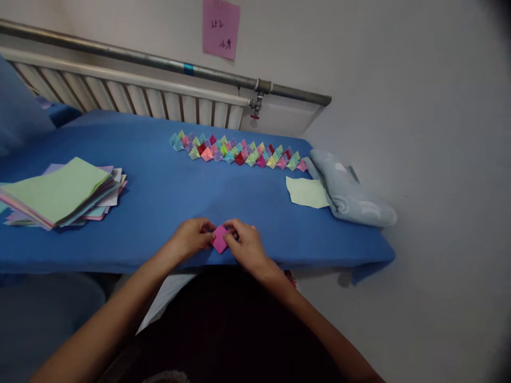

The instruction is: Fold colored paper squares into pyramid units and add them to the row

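A small folded square of bright pink paper (220,240) is held corner-up between my two hands, just above the near edge of the blue-covered table (159,181). My left hand (194,235) pinches its left corner between thumb and fingers. On the opposite side, my right hand (246,242) grips the right corner, thumb on the front face. Beyond the hands, rows of folded paper pieces (239,158) in many colours stand close together. The undersides of my fingertips and the back of the pink paper are hidden.
To the left lies a stack of coloured paper sheets (64,191), pale green on top. A loose pale green sheet (306,192) rests at the right, beside a rolled grey-blue blanket (347,191). Behind the table run a radiator (155,101) and a metal pipe (131,56).
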A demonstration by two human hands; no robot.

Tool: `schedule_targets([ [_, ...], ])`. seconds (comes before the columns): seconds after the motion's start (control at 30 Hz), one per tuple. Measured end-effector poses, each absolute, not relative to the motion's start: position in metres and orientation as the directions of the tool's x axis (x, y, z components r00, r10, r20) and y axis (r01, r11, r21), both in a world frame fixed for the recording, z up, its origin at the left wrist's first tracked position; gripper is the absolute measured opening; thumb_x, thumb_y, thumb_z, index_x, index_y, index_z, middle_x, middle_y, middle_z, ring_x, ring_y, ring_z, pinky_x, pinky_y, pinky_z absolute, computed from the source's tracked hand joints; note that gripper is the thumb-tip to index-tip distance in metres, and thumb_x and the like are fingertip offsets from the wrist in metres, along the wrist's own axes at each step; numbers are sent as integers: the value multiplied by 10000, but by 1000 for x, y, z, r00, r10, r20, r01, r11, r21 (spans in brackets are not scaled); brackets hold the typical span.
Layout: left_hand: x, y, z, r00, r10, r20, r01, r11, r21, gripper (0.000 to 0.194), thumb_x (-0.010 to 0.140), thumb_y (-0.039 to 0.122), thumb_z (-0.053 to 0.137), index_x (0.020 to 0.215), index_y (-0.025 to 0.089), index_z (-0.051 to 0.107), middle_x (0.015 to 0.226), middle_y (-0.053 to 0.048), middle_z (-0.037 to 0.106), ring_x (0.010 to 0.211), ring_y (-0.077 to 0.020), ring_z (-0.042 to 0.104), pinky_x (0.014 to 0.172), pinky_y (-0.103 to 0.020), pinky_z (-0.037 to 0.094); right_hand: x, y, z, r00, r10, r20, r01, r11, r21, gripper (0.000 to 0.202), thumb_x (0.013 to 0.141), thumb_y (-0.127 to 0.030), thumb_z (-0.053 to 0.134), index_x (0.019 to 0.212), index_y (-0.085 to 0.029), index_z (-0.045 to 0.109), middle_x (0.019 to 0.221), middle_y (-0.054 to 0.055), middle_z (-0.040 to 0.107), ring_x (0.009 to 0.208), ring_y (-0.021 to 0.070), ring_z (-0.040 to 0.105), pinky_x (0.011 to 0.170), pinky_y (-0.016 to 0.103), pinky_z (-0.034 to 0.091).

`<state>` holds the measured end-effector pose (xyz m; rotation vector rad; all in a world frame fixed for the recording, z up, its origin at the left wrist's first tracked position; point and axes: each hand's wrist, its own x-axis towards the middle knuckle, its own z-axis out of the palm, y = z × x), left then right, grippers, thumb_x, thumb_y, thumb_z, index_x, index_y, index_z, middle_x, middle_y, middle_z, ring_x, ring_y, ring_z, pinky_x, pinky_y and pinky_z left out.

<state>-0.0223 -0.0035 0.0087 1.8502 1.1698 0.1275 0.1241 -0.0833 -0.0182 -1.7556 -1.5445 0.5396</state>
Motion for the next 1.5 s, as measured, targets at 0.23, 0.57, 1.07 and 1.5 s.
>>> schedule_targets([
  [0.23, -21, -6, 1, 522, 823, -225, 762, -331, 556, 179, 776, 244, 617, 932, 170, 665, 803, -57, 683, 781, -223, 635, 683, -311, 422, 126, -88, -21, 73, 970, 233, 859, 58, -509, 138, 875, -213, 592, 995, -214, 660, 1002, 55, 658, 934, 195, 562, 835, 342, 364],
  [0.57, -53, -14, -24, 799, 551, 242, 394, -783, 482, 168, 928, 248, 480, 927, 209, 644, 871, -28, 696, 820, -185, 599, 797, -346, 431, 137, -98, -24, -162, 945, 283, 831, 286, -477, 176, 895, -207, 576, 1028, -229, 689, 1061, 46, 697, 935, 208, 538, 843, 364, 345],
  [1.07, -65, -18, -29, 815, 462, 351, 319, -862, 394, 148, 937, 290, 519, 997, 218, 634, 982, -31, 724, 886, -188, 634, 823, -337, 413, 141, -100, -23, -175, 939, 295, 820, 304, -484, 186, 848, -272, 666, 1016, -202, 700, 1069, 54, 703, 949, 206, 555, 840, 350, 357],
  [1.5, -62, -13, -33, 788, 498, 363, 325, -837, 441, 271, 971, 383, 451, 958, 232, 676, 903, -29, 726, 824, -178, 627, 794, -329, 412, 142, -100, -20, -149, 952, 267, 785, 278, -553, 171, 876, -295, 636, 1019, -220, 694, 1058, 49, 696, 941, 197, 553, 853, 353, 349],
])
